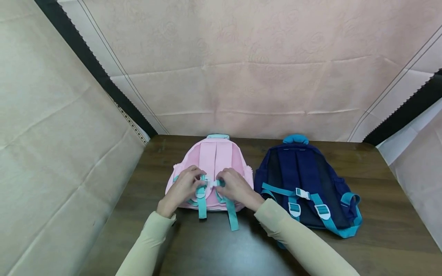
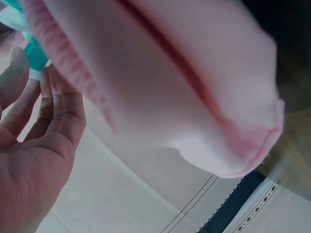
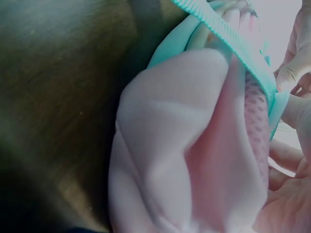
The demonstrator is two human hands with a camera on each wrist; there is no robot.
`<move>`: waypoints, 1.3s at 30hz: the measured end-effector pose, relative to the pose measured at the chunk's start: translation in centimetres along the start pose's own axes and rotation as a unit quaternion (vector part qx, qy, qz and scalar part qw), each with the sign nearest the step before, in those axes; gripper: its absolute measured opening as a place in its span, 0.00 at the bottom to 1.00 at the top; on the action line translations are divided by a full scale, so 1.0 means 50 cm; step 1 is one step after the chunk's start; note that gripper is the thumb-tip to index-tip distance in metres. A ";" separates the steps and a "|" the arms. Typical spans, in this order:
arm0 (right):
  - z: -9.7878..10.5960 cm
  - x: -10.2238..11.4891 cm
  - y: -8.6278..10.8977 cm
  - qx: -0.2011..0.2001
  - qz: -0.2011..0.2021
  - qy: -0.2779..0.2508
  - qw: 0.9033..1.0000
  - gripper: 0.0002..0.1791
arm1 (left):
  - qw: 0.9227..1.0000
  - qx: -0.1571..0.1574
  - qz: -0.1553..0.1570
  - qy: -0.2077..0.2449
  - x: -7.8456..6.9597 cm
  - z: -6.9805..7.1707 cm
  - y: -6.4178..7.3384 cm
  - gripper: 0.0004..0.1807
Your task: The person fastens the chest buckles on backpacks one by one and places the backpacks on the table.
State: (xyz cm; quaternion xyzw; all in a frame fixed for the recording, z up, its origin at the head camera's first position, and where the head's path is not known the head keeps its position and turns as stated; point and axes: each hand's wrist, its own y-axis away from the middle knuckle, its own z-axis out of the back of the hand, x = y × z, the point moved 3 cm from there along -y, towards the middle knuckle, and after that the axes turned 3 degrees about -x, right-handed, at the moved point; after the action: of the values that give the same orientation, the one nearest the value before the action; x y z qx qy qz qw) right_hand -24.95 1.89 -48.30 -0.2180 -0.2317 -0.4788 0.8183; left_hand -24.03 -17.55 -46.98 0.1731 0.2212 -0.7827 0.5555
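A pink backpack (image 1: pixel 224 153) lies on the table with its strap side up. Over its middle, my left hand (image 1: pixel 186 186) pinches a teal strap beside a white buckle (image 1: pixel 210 182). From the other side my right hand (image 1: pixel 238 186) pinches the teal strap at the buckle's right end. Two teal strap ends hang down past the bag's lower edge. In the left wrist view, thumb and fingers close on a teal piece (image 2: pixel 36 56) next to the pink fabric. The right wrist view has the teal webbing (image 3: pixel 233 43) running across the bag to the fingers.
To the right lies a dark blue backpack (image 1: pixel 300 168) with teal straps and a fastened white buckle (image 1: pixel 302 193), close beside the pink one. Both are on a brown wooden table (image 1: pixel 221 245). Pale cloth walls (image 1: pixel 259 76) stand behind and at the sides.
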 end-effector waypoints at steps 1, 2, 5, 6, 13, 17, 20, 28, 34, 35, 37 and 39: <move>0.003 -0.001 0.001 -0.004 -0.001 -0.006 1.000 0.15 | 1.000 -0.004 0.002 0.002 0.001 0.000 0.001 0.15; 0.005 -0.002 0.002 -0.009 -0.001 -0.013 1.000 0.14 | 1.000 -0.008 0.004 0.004 0.002 0.000 0.001 0.15; 0.013 -0.004 0.006 -0.020 -0.013 -0.038 0.999 0.14 | 1.000 -0.016 0.004 0.011 0.005 0.000 0.003 0.14; 0.016 -0.004 0.008 -0.025 -0.016 -0.045 0.999 0.14 | 1.000 -0.018 0.004 0.014 0.005 0.001 0.004 0.14; 0.026 -0.006 0.010 -0.043 -0.018 -0.066 0.997 0.13 | 1.000 -0.012 0.009 0.018 0.001 0.001 0.006 0.15; 0.026 -0.004 0.009 -0.043 -0.011 -0.063 0.997 0.14 | 1.000 -0.006 0.005 0.013 -0.001 -0.002 0.005 0.15; 0.027 -0.001 0.008 -0.045 -0.002 -0.059 0.997 0.13 | 1.000 -0.006 0.000 0.011 -0.003 -0.004 0.004 0.15; 0.029 0.008 0.005 -0.051 0.027 -0.044 0.997 0.14 | 0.999 -0.032 -0.036 0.003 -0.009 -0.007 -0.001 0.13; 0.029 0.011 0.003 -0.055 0.038 -0.034 0.997 0.14 | 0.997 -0.050 -0.057 0.000 -0.015 -0.011 -0.004 0.11; 0.028 0.011 0.003 -0.056 0.038 -0.032 0.997 0.14 | 0.997 -0.052 -0.059 0.000 -0.015 -0.013 -0.004 0.11; 0.026 0.012 0.002 -0.056 0.040 -0.030 0.997 0.13 | 0.996 -0.056 -0.063 0.000 -0.016 -0.017 -0.003 0.11; 0.025 0.013 0.003 -0.056 0.040 -0.029 0.997 0.13 | 0.997 -0.056 -0.061 0.000 -0.018 -0.019 -0.001 0.11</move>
State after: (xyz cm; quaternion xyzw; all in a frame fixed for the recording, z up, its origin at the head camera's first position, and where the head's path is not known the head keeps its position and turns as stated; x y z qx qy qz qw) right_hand -24.75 2.22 -46.95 -0.2864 -0.2187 -0.4511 0.8165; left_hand -23.79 -16.31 -47.33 0.1275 0.2749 -0.8016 0.5154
